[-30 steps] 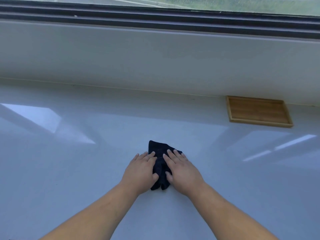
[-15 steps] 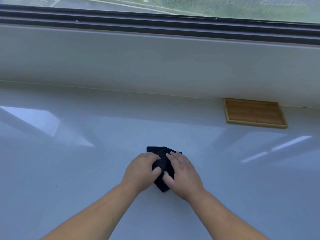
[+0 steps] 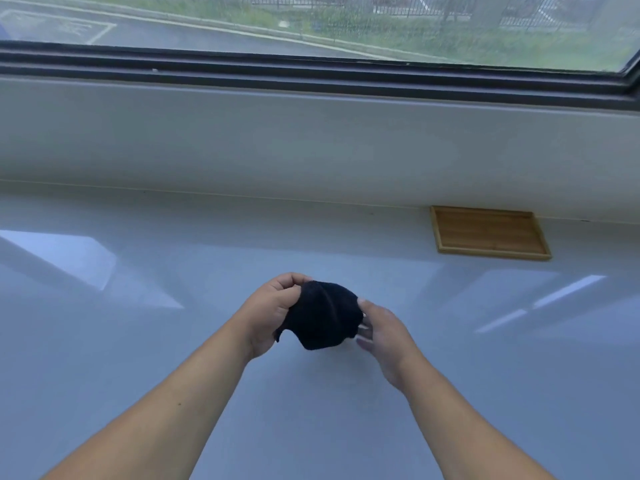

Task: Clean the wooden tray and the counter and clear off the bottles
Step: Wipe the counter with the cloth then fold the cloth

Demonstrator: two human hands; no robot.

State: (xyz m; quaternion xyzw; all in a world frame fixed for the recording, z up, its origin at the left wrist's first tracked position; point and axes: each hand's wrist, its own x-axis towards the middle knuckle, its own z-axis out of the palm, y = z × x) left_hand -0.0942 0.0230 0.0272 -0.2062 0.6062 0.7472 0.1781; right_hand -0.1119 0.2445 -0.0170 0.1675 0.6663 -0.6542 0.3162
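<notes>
Above the table centre, the left hand is gripping the cloth with curled fingers; the right hand is pinching its right edge. The tray is lying far right, against the wall. Risk: a loose pinch during refolding, dropping the cloth.

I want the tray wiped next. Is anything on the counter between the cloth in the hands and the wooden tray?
Nothing visible does. The left hand and right hand hold the black cloth over the counter; the counter from there to the wooden tray, at the right rear, shows only reflections.
</notes>
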